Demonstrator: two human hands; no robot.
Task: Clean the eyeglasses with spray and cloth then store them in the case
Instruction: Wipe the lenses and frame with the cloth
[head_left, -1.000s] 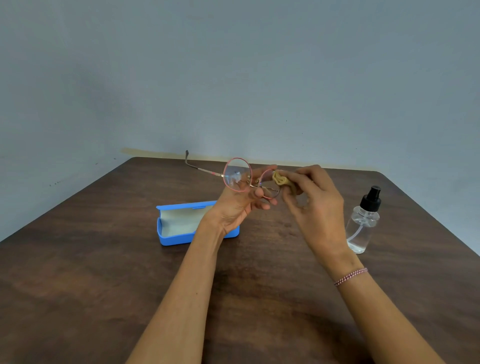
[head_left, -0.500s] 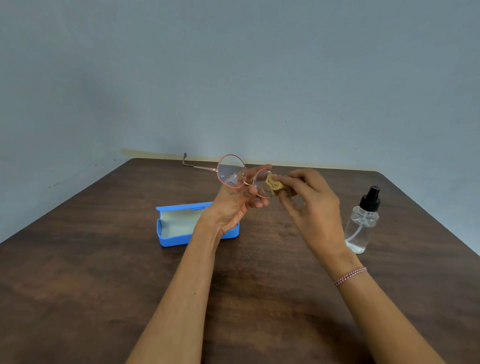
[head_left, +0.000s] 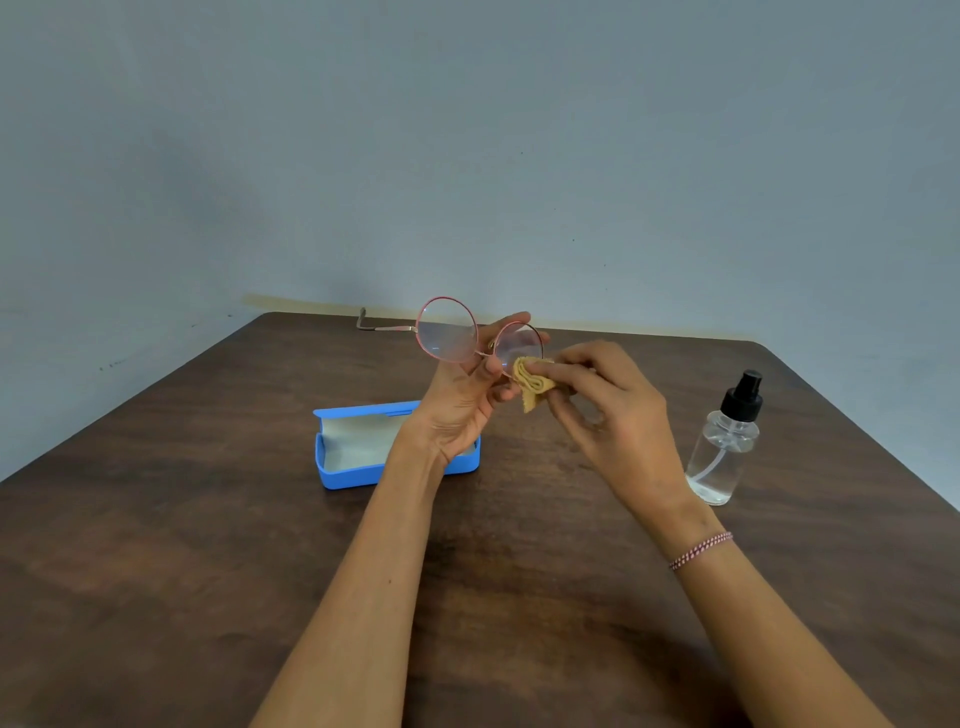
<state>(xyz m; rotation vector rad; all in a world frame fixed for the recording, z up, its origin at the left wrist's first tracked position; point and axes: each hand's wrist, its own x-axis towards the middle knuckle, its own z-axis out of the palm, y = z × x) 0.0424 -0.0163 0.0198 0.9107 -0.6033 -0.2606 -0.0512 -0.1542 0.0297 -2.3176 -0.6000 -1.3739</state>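
Observation:
Round pink-rimmed eyeglasses (head_left: 447, 330) are held up above the table, one temple arm sticking out to the left. My left hand (head_left: 462, 400) pinches them at the bridge between the two lenses. My right hand (head_left: 608, 410) pinches a folded tan cloth (head_left: 532, 382) against the lower edge of the right lens. An open blue case (head_left: 358, 452) with a pale lining lies on the table behind my left wrist. A clear spray bottle (head_left: 724, 447) with a black pump top stands upright to the right of my right hand.
A dark brown wooden table (head_left: 208, 545) fills the lower view, with rounded far corners. A plain grey-blue wall stands close behind its far edge.
The glasses have risen slightly and turned more face-on. The cloth has slid from the middle of the right lens down to its lower edge.

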